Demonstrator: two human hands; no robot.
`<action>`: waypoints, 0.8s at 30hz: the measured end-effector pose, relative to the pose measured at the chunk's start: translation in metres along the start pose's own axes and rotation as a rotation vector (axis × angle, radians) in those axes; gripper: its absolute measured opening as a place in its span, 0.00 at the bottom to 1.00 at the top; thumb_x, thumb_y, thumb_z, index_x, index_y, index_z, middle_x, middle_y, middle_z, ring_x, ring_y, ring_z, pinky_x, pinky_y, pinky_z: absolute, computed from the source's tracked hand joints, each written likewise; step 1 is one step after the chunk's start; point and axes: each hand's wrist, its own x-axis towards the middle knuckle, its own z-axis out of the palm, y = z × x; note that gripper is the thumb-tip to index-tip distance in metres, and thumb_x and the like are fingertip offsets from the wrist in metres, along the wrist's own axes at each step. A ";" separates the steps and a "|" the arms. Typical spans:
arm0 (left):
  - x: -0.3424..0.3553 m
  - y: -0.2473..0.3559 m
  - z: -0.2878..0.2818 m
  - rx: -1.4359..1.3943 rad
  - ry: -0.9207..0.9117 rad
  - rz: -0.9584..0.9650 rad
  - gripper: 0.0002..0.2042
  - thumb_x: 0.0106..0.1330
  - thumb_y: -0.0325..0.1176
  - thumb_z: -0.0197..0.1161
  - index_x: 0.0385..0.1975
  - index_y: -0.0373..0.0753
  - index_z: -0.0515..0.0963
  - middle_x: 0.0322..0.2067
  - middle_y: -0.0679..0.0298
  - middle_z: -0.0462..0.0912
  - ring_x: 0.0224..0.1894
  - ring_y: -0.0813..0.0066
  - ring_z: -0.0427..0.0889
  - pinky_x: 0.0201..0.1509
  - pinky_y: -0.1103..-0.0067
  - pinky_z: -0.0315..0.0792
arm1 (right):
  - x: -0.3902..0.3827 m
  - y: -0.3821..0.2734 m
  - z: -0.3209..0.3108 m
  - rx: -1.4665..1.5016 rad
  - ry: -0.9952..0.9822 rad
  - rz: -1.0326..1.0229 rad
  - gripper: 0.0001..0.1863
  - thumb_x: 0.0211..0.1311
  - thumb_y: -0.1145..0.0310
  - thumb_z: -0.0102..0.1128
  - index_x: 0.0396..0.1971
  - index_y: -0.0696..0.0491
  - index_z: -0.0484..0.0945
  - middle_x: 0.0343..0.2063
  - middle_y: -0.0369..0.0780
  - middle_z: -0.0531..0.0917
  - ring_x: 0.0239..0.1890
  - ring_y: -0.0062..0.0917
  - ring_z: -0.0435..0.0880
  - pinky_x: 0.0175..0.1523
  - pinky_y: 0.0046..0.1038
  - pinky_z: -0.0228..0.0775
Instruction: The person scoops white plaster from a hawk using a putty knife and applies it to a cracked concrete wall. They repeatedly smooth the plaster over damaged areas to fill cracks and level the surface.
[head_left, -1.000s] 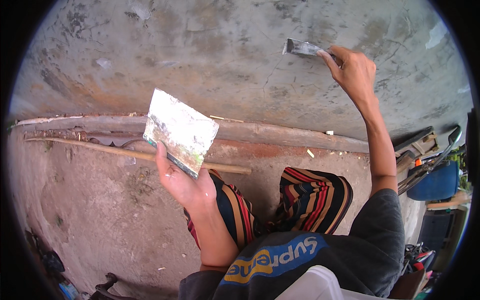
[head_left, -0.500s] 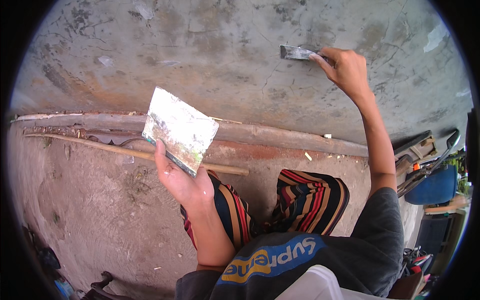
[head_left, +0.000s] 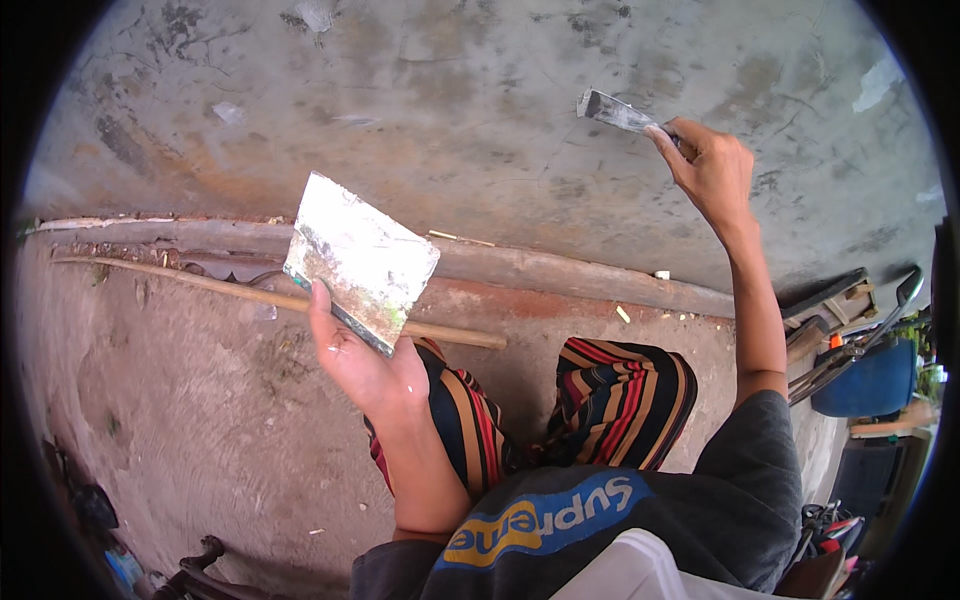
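My left hand [head_left: 368, 372] grips a flat square board [head_left: 360, 250] covered in white paste, with patches of dark and green grime along its lower part. In my right hand [head_left: 708, 172], a metal putty knife [head_left: 615, 111] with white smears is pinched by the handle. Its blade is raised at the cracked grey plastered wall [head_left: 480, 70]; I cannot tell whether it touches the surface. The wall has dark blotches, rusty stains and small pale patches.
A ledge [head_left: 600, 282] runs along the wall's base, with a long wooden pole [head_left: 200, 282] on the concrete floor [head_left: 180, 410]. At the right are propped boards and metal tools [head_left: 830, 300], a blue barrel [head_left: 865, 380] and clutter. Dark objects [head_left: 90, 500] lie lower left.
My right hand with the knife moved left, then back right and slightly down over the last second. My left hand and the board have barely moved.
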 end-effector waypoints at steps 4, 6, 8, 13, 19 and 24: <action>0.001 0.000 -0.002 0.001 -0.010 -0.018 0.19 0.72 0.42 0.47 0.56 0.36 0.67 0.52 0.62 0.75 0.54 0.71 0.75 0.57 0.70 0.68 | 0.010 0.002 0.010 0.002 0.034 -0.118 0.16 0.57 0.52 0.65 0.25 0.51 0.83 0.08 0.36 0.68 0.11 0.30 0.60 0.20 0.28 0.55; -0.001 -0.001 0.000 0.011 0.008 -0.015 0.19 0.72 0.42 0.47 0.56 0.36 0.67 0.52 0.62 0.75 0.53 0.71 0.75 0.57 0.70 0.68 | 0.014 0.010 0.017 -0.007 0.081 -0.136 0.15 0.57 0.53 0.65 0.25 0.51 0.83 0.08 0.36 0.68 0.11 0.28 0.60 0.20 0.28 0.55; -0.001 0.000 -0.001 0.007 0.004 -0.002 0.19 0.72 0.42 0.47 0.56 0.36 0.67 0.52 0.62 0.75 0.53 0.71 0.75 0.57 0.70 0.68 | 0.017 0.007 0.016 -0.011 0.111 -0.087 0.15 0.57 0.53 0.65 0.25 0.51 0.83 0.08 0.36 0.68 0.11 0.27 0.61 0.19 0.28 0.55; 0.000 -0.001 -0.004 0.001 0.004 -0.016 0.19 0.72 0.42 0.47 0.55 0.36 0.67 0.51 0.62 0.75 0.53 0.71 0.74 0.56 0.70 0.68 | 0.009 0.005 0.002 0.064 0.058 -0.049 0.15 0.57 0.54 0.65 0.24 0.51 0.83 0.09 0.36 0.71 0.11 0.26 0.63 0.19 0.27 0.56; 0.001 -0.001 -0.006 -0.014 -0.043 -0.022 0.21 0.70 0.40 0.49 0.59 0.37 0.66 0.55 0.62 0.73 0.56 0.71 0.72 0.60 0.69 0.65 | 0.009 0.012 0.022 -0.036 0.079 -0.221 0.14 0.58 0.55 0.65 0.24 0.51 0.82 0.11 0.37 0.74 0.11 0.27 0.68 0.19 0.27 0.58; 0.000 -0.003 -0.003 0.010 -0.019 -0.008 0.19 0.71 0.41 0.48 0.56 0.36 0.67 0.52 0.61 0.74 0.54 0.71 0.74 0.58 0.70 0.67 | 0.022 0.011 0.014 -0.054 0.080 -0.159 0.14 0.58 0.54 0.64 0.25 0.51 0.83 0.12 0.36 0.76 0.12 0.29 0.71 0.20 0.28 0.60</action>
